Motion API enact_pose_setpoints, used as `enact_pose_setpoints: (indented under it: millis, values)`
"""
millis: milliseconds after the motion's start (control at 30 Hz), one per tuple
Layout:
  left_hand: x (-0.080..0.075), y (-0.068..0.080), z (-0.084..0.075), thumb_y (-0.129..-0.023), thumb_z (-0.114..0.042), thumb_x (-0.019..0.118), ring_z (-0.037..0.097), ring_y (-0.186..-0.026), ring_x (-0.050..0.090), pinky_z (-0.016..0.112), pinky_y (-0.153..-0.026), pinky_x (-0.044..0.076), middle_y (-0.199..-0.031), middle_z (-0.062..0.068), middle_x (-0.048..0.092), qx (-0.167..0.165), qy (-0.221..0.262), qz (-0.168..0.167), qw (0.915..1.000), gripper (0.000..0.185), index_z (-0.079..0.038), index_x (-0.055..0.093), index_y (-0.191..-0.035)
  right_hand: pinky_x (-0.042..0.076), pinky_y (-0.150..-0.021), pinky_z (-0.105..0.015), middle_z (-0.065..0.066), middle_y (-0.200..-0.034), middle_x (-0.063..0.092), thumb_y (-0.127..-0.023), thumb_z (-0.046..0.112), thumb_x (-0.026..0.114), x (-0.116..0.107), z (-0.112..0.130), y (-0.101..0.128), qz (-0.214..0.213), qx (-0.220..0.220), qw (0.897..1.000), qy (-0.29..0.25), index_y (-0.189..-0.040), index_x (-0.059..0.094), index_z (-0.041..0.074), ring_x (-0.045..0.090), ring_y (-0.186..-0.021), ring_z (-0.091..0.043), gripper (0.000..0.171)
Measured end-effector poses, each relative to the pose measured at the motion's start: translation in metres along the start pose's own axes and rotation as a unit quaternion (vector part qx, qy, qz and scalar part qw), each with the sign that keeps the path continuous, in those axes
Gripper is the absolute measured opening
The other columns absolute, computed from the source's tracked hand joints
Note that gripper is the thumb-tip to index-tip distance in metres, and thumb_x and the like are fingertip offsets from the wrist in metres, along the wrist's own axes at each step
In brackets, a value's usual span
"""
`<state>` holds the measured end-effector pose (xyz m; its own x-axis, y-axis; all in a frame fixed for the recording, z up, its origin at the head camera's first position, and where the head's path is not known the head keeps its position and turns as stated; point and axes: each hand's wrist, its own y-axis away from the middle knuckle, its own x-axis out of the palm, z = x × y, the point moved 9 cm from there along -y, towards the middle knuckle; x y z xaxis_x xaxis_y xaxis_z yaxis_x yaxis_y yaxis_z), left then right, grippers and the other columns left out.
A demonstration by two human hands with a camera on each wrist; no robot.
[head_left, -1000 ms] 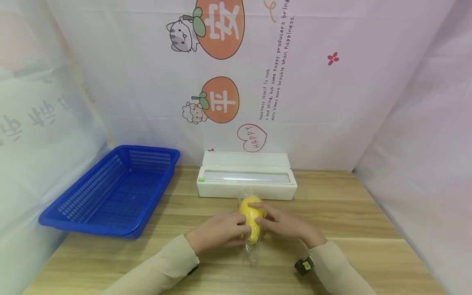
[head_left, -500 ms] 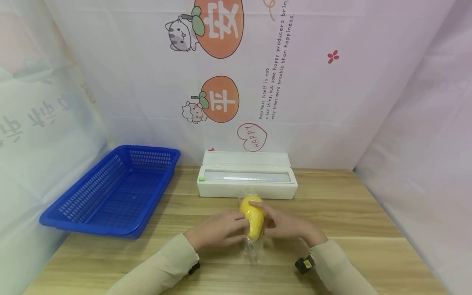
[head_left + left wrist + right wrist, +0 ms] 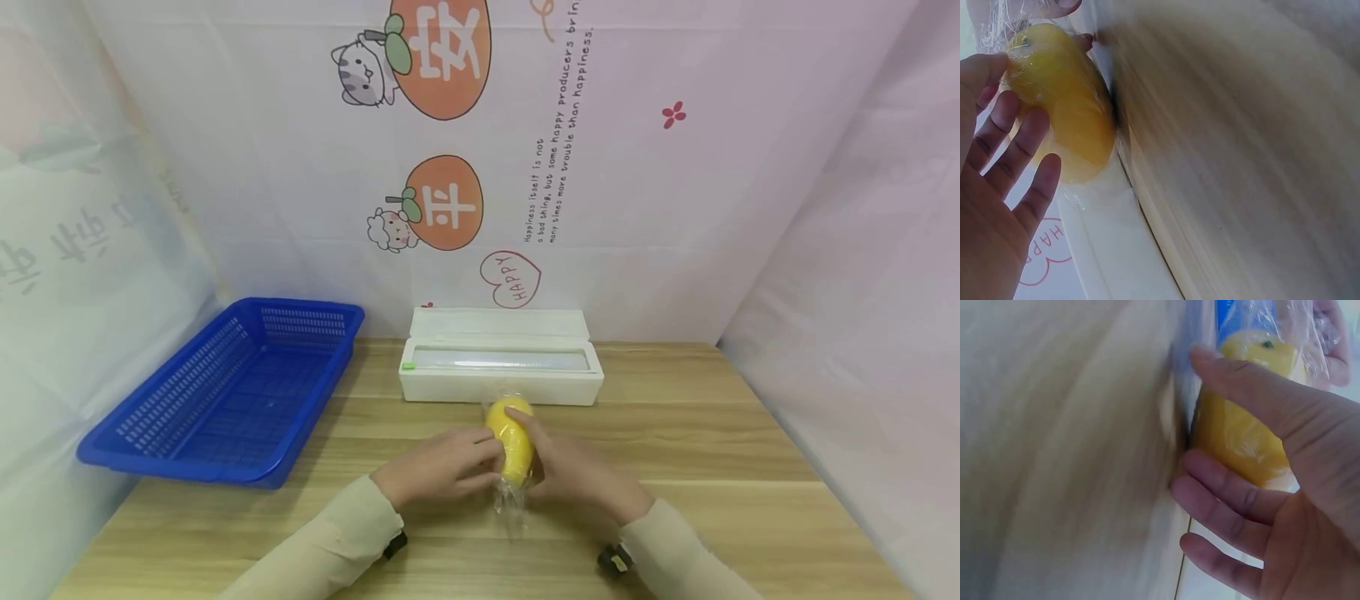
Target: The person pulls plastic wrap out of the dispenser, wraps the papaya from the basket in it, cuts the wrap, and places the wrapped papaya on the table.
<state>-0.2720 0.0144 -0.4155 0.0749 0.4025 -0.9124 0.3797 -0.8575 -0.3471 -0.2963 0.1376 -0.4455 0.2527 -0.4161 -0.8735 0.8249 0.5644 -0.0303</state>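
A yellow mango (image 3: 512, 437) in clear plastic film lies on the table in the head view, its loose film tail (image 3: 512, 504) toward the person. From the left, my left hand (image 3: 442, 467) holds the wrapped mango's side, thumb and fingertips on the film. My right hand (image 3: 581, 471) holds it from the right, one finger over its upper end and the thumb low. In the left wrist view the mango (image 3: 1063, 103) shows its stem end near the thumb. The right wrist view has the right thumb and curled fingers about the mango (image 3: 1235, 434). Its underside is hidden.
A white cling film box (image 3: 501, 387) with its lid raised stands just behind the mango. At the left is a blue plastic basket (image 3: 300, 417). Wood-grain table (image 3: 675, 433) extends to the right, and a printed white cloth (image 3: 637, 208) hangs behind.
My right hand has shifted around the mango, its thumb sliding down toward the lower end. The mango has turned slightly. My left fingers have shifted a little along its left side.
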Motion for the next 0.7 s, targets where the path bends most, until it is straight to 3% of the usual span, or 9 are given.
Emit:
enact_pose_setpoints:
  millis: [200,400,567,700]
  values:
    - [0.0023,-0.0003,0.0038,-0.099,-0.033,0.065,0.0,-0.086,0.048,0.012,-0.08,0.043,-0.095,-0.013,0.052,-0.014,0.014,0.007,0.9998,0.013,-0.024,0.056,-0.095,0.051,-0.067,-0.028,0.008,-0.085,0.058,-0.076,0.052,0.083,0.0019,0.001,0.0006,-0.013,-0.005,1.0,0.007,-0.161,0.007,0.034,0.055,-0.072,-0.007,0.115]
    - [0.0039,-0.0002,0.0091,-0.097,-0.032,0.067,0.001,-0.085,0.052,0.012,-0.079,0.044,-0.093,-0.014,0.054,-0.039,0.034,0.018,0.9985,0.014,-0.025,0.056,-0.094,0.051,-0.07,-0.033,0.004,-0.086,0.058,-0.08,0.064,0.072,-0.001,0.0037,0.002,-0.009,-0.009,1.0,-0.02,-0.161,0.011,0.03,0.056,-0.077,-0.011,0.107]
    - [0.0031,-0.0007,0.0093,-0.096,-0.029,0.069,0.002,-0.084,0.054,0.011,-0.078,0.044,-0.092,-0.014,0.055,-0.034,0.035,0.014,0.9987,0.014,-0.024,0.056,-0.093,0.052,-0.088,-0.042,-0.008,-0.114,0.064,-0.084,0.065,0.066,-0.0012,0.0027,0.0028,0.004,-0.008,0.999,-0.039,-0.161,0.012,0.028,0.06,-0.098,-0.015,0.101]
    - [0.0036,-0.0003,0.0066,-0.086,-0.026,0.078,0.0,-0.082,0.049,0.011,-0.074,0.043,-0.093,-0.013,0.054,-0.026,0.018,0.021,0.9993,0.024,-0.022,0.058,-0.097,0.046,-0.101,-0.047,-0.019,-0.138,0.055,-0.087,0.062,0.065,-0.0009,0.0019,0.0032,0.018,-0.01,0.998,-0.059,-0.161,0.013,0.026,0.056,-0.119,-0.023,0.097]
